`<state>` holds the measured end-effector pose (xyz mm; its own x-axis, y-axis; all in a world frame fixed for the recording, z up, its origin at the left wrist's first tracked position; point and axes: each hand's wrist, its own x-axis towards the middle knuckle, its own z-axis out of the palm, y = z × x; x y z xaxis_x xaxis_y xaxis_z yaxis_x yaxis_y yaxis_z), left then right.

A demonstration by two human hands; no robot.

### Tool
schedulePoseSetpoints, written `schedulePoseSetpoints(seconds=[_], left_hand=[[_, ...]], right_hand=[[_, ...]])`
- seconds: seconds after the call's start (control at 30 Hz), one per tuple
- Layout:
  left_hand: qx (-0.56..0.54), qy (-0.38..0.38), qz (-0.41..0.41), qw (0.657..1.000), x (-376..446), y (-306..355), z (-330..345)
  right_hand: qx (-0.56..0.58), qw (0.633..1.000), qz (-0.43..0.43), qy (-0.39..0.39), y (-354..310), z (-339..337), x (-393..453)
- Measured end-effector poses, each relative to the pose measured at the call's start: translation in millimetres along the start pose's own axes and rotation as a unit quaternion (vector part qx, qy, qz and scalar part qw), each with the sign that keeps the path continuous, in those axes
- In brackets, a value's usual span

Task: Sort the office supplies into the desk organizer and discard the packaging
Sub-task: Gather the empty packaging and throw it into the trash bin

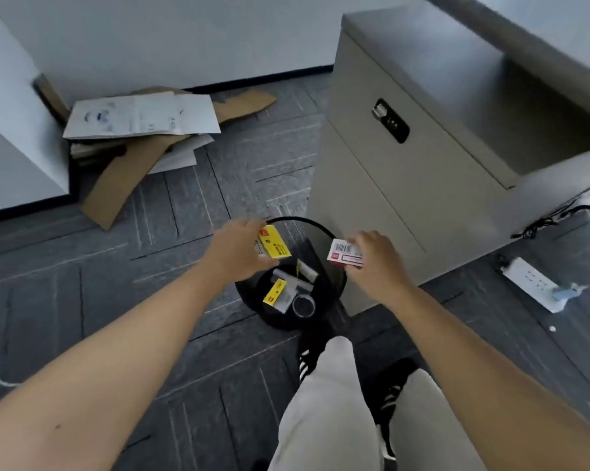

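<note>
Standing over the black wire bin on the carpet beside a grey cabinet, the person's left hand curls its fingers round a yellow box while the right hand pinches a red-and-white box, both above discarded packaging inside.

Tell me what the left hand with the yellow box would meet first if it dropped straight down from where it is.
Probably the litter in the black wastebasket: the left hand holds the yellow box over its opening, above a yellow packet and clear wrappers. Depth is unclear; the near rim might come first.
</note>
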<state>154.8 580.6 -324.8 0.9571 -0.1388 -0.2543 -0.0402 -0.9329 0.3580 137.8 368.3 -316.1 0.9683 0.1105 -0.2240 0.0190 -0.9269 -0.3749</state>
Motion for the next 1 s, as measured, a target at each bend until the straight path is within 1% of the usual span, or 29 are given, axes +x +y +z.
schedulePoseSetpoints(seconds=[0.2, 0.37, 0.47, 0.57, 0.67, 0.83, 0.9, 1.0], left_hand=[[0.063, -0.044, -0.008, 0.997, 64, -6, 54], [0.130, -0.113, 0.000, 0.985, 82, -24, 76], [0.154, -0.140, 0.018, 0.978, 77, -23, 68], [0.161, -0.143, 0.030, 0.976, 66, -16, 46], [0.168, -0.121, 0.042, 0.977, 51, -5, 14], [0.148, -0.057, 0.071, 0.985, 12, 32, -57], [0.125, -0.018, 0.094, 0.987, -8, 55, -90], [0.094, 0.064, 0.155, 0.981, -33, 94, -131]], right_hand=[[0.032, 0.998, -0.014, -0.049, 17, 55, 59], [0.026, 0.990, -0.044, -0.130, 24, 86, 81], [0.007, 0.991, -0.040, -0.128, 24, 79, 78], [-0.036, 0.992, -0.049, -0.109, 18, 53, 67], [-0.068, 0.993, -0.062, -0.074, 6, 18, 51], [-0.093, 0.993, -0.071, -0.016, -22, -55, 6], [-0.098, 0.992, -0.073, 0.030, -32, -92, -20], [-0.081, 0.988, -0.072, 0.106, -39, -142, -60]])
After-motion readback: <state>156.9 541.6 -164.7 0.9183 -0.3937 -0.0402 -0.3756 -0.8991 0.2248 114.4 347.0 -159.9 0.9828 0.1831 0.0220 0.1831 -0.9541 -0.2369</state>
